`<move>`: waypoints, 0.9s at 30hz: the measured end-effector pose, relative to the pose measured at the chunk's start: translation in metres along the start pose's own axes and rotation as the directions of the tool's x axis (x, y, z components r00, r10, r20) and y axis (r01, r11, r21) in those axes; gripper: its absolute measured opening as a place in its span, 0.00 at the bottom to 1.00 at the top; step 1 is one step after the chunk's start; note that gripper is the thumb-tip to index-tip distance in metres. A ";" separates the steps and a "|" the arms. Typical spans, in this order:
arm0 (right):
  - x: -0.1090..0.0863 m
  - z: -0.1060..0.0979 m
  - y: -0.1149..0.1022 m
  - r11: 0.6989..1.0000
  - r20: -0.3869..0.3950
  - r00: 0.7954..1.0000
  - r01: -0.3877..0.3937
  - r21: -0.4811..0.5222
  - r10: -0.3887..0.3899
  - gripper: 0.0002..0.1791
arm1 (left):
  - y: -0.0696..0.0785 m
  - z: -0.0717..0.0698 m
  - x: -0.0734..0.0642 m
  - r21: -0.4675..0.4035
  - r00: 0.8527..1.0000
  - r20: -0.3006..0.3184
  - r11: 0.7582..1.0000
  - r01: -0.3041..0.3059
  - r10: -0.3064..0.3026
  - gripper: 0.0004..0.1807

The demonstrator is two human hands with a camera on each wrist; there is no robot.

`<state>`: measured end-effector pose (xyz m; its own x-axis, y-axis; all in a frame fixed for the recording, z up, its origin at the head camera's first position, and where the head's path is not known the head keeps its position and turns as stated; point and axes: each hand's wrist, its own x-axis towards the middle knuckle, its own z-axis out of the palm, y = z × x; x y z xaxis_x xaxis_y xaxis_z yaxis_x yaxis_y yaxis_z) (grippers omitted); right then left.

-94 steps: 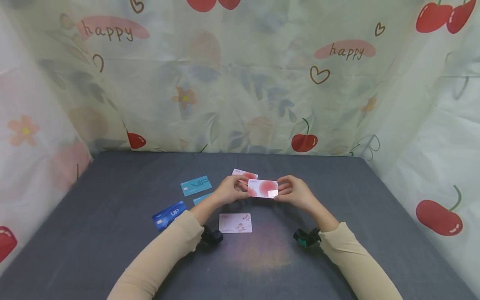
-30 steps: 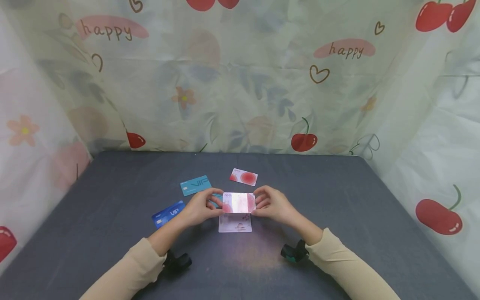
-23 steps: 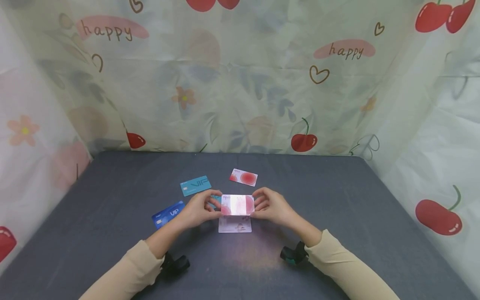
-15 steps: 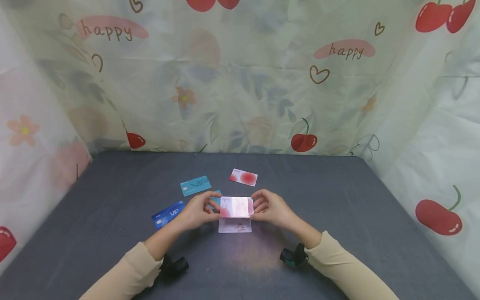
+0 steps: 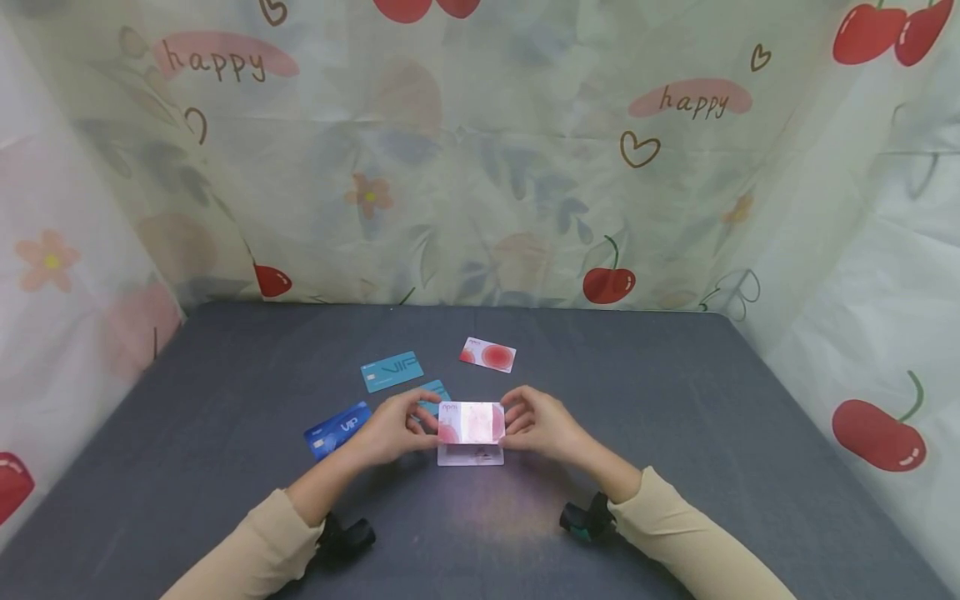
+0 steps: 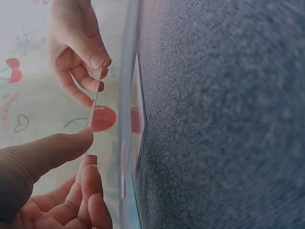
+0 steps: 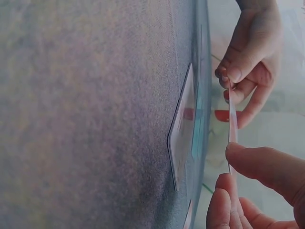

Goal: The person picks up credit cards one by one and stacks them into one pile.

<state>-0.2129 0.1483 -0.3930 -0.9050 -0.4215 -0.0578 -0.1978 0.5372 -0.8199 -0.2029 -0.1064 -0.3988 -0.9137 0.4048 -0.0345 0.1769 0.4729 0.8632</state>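
Note:
Between my two hands a pink and white plastic card (image 5: 471, 423) is held level, with a bright glare across its face. My left hand (image 5: 396, 427) pinches its left edge with thumb and fingers. The right edge is pinched the same way by my right hand (image 5: 543, 425). In the wrist views the held card (image 7: 232, 117) shows edge-on, with a gap between it and the table. Below it a pale card with a small floral print (image 5: 471, 456) lies flat on the table, its far part hidden by the held card.
On the dark grey table (image 5: 660, 392) lie a red and white card (image 5: 487, 355) farther back, a teal VIP card (image 5: 392, 372) and a blue VIP card (image 5: 337, 428) to the left. Another teal card (image 5: 435, 389) is partly covered by my left hand. A printed curtain (image 5: 465, 192) hangs behind.
Both hands have brought the pink and white card left and nearer from beside the red and white card. Over the last second it has lowered toward the front, covering more of the pale card.

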 end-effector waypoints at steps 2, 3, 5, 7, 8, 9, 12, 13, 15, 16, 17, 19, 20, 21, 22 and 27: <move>0.000 0.001 0.001 1.000 0.005 1.000 0.002 0.002 -0.002 0.27 | 0.000 0.000 -0.001 0.002 1.000 0.002 1.000 0.004 -0.004 0.30; 0.000 0.001 0.001 1.000 0.007 1.000 0.002 0.004 -0.002 0.27 | 0.000 0.000 -0.001 0.005 1.000 0.002 1.000 0.006 -0.006 0.30; 0.000 0.002 0.001 1.000 0.015 1.000 0.000 0.007 0.000 0.27 | -0.001 0.001 -0.002 0.011 1.000 0.005 1.000 0.008 -0.008 0.31; 0.000 0.002 0.002 1.000 0.024 1.000 0.001 0.009 -0.001 0.27 | -0.001 0.001 -0.003 0.012 1.000 0.012 1.000 0.004 -0.004 0.31; 0.000 0.002 0.003 1.000 0.028 1.000 0.003 0.010 -0.003 0.27 | -0.001 0.001 -0.003 0.015 1.000 0.014 1.000 0.005 -0.005 0.31; 0.000 0.003 0.004 1.000 0.031 0.999 0.006 0.010 -0.006 0.27 | -0.001 0.001 -0.004 0.017 1.000 0.018 1.000 0.005 -0.005 0.31; 0.000 0.003 0.005 1.000 0.042 0.999 0.020 0.013 -0.020 0.27 | -0.001 0.002 -0.005 0.022 1.000 0.020 1.000 0.010 -0.011 0.31; 0.000 0.003 0.005 1.000 0.045 0.999 0.021 0.012 -0.022 0.27 | -0.001 0.002 -0.005 0.025 1.000 0.018 1.000 0.015 -0.015 0.31; -0.001 0.003 0.004 1.000 0.049 0.999 0.022 0.009 -0.023 0.26 | 0.000 0.003 -0.006 0.029 1.000 0.015 0.999 0.024 -0.024 0.31; -0.001 0.003 0.004 1.000 0.051 0.998 0.021 0.007 -0.022 0.27 | 0.000 0.003 -0.006 0.030 1.000 0.014 0.999 0.027 -0.027 0.31; -0.001 0.004 0.003 1.000 0.053 0.998 0.019 0.005 -0.020 0.27 | 0.000 0.003 -0.006 0.032 0.999 0.014 0.999 0.030 -0.030 0.31; -0.001 0.004 0.003 1.000 0.055 0.998 0.016 -0.001 -0.016 0.27 | 0.000 0.003 -0.006 0.032 0.999 0.015 0.999 0.034 -0.035 0.31; -0.001 0.004 0.003 1.000 0.057 0.998 0.014 -0.001 -0.013 0.27 | 0.000 0.003 -0.006 0.034 0.999 0.016 0.999 0.037 -0.037 0.31; -0.001 0.004 0.003 1.000 0.060 0.998 0.010 -0.002 -0.010 0.27 | 0.000 0.003 -0.006 0.036 0.999 0.017 0.999 0.039 -0.039 0.31; -0.001 0.004 0.003 1.000 0.062 0.998 0.007 -0.002 -0.006 0.27 | 0.000 0.003 -0.006 0.040 0.999 0.015 0.998 0.039 -0.040 0.31; -0.001 0.004 0.003 1.000 0.073 0.997 0.001 -0.001 -0.001 0.27 | 0.000 0.004 -0.006 0.066 0.999 0.007 0.997 0.048 -0.048 0.30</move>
<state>-0.2109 0.1470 -0.3974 -0.8748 -0.4745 -0.0983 -0.1992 0.5370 -0.8197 -0.1958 -0.1056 -0.4012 -0.9186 0.3870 -0.0796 0.1568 0.5419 0.8257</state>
